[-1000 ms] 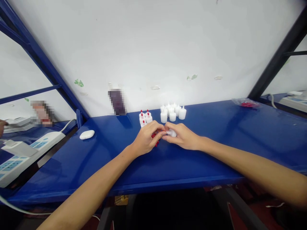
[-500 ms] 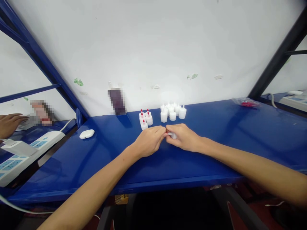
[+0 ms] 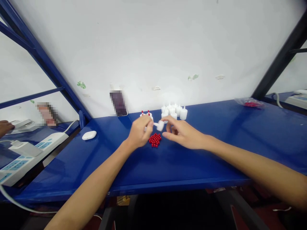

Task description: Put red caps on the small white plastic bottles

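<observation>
My left hand (image 3: pixel 141 131) is closed on a white nozzle cap (image 3: pixel 160 126), pinching it by its thin spout. The cap lies sideways in the air, its wide end toward the right, and looks a little blurred. My right hand (image 3: pixel 183 133) is beside that wide end, its thumb and fingers apart with nothing between them. Below and between the hands, a pile of small red tips (image 3: pixel 154 140) lies on the blue table (image 3: pixel 182 169). Behind my left hand stand several white caps with red tips (image 3: pixel 148 114), partly hidden. Several plain white caps (image 3: pixel 183 113) stand upright behind my right hand.
A phone (image 3: pixel 118 103) leans on the wall behind the table. On the left lie a white earbud case (image 3: pixel 89 135) and a power strip (image 3: pixel 35 159). A clear bag with red pieces (image 3: pixel 250 103) sits at the back right. Another person's hand (image 3: pixel 5 127) shows at the far left.
My hands have parted, uncovering the pile of red tips. My right hand has opened and let go of the white cap, which now hangs from my left hand.
</observation>
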`<state>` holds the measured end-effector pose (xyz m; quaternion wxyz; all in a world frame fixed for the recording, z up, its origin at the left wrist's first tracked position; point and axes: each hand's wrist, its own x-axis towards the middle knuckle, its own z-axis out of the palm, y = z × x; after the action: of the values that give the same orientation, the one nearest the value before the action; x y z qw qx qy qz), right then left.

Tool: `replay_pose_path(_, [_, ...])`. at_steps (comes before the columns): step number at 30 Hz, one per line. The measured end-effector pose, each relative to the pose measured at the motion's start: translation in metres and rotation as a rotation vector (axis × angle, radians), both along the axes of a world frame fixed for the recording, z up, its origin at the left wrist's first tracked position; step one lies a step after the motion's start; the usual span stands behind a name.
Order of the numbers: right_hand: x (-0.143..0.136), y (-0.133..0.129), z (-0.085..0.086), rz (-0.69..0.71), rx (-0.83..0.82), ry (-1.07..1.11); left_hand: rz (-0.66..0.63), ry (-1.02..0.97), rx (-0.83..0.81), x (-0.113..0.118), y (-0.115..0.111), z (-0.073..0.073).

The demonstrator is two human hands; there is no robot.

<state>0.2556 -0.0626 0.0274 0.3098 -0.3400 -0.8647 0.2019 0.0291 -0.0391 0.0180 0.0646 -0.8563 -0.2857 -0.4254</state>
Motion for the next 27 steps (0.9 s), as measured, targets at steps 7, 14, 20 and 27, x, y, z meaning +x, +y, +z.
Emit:
replay_pose_path(7, [0.039,0.047,-0.022,-0.474,0.297,-0.325,0.309,0.027,-0.017,-0.041,0.029,-0.002])
replay_pose_path(14, [0.04,0.056,-0.032,-0.364,0.248,-0.377,0.402,0.062,0.007,-0.036,0.034,-0.009])
replay_pose_path(20, [0.035,0.056,-0.032,-0.379,0.214,-0.376,0.416,0.121,-0.028,-0.033,0.035,-0.011])
replay_pose_path(27, [0.031,0.049,-0.025,-0.357,0.299,-0.198,0.382,0.106,-0.07,-0.033,0.034,-0.011])
